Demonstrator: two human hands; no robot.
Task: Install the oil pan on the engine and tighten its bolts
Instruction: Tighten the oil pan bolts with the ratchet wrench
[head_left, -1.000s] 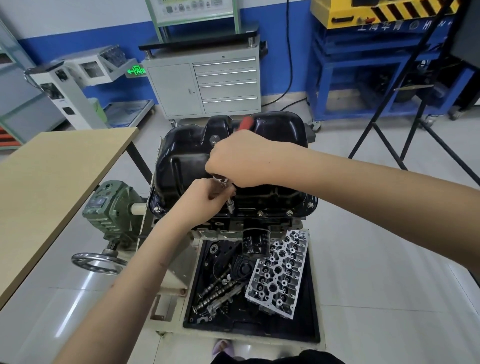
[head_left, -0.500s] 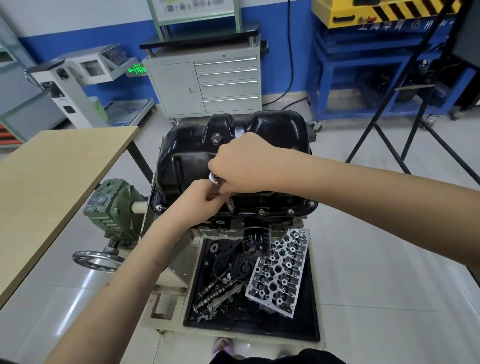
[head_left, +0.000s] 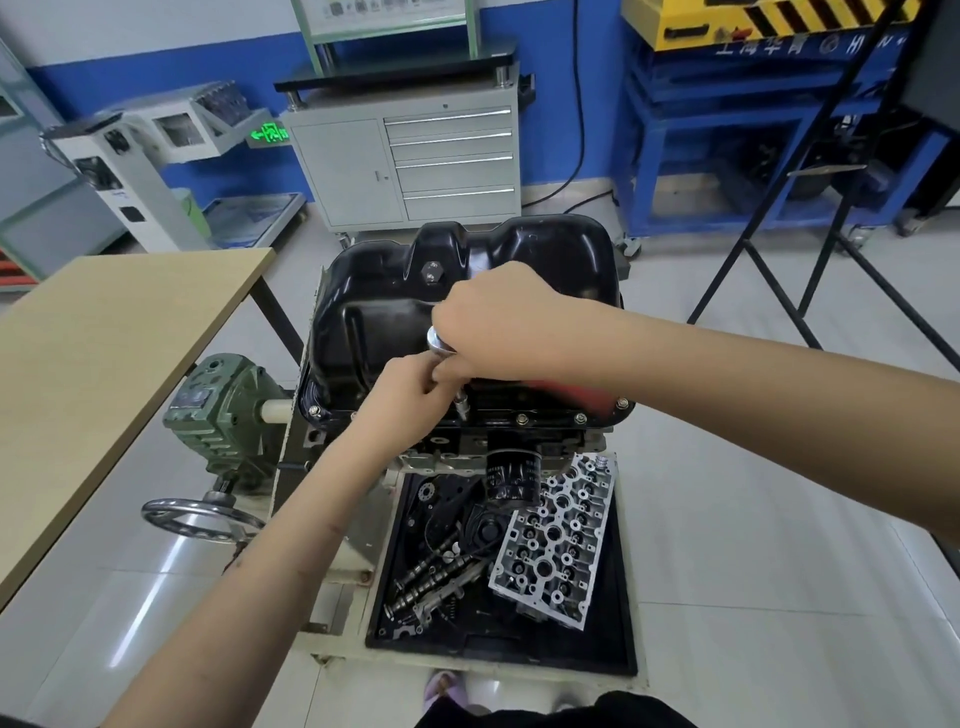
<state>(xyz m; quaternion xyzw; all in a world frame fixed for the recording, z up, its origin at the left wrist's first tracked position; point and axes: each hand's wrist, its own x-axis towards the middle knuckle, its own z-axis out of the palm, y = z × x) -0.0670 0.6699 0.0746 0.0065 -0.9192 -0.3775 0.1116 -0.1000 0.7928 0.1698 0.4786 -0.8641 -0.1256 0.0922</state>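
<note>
Workshop floor, engine stand. Right hand (head_left: 498, 322) grip on ratchet (head_left: 440, 347), handle swung rightward since a second ago; left hand (head_left: 410, 395) grip steadying extension (head_left: 461, 404). Oil pan (head_left: 374, 322) bolt likely tightening.

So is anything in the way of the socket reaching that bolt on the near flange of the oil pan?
Nothing visible. The ratchet, held by the right hand, runs down through its extension to the socket, whose tip sits at the near flange of the oil pan. The left hand steadies the extension.

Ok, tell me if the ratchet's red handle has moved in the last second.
Yes. The red handle swung clockwise, from the oil pan's far rim to its near right flange.
</note>
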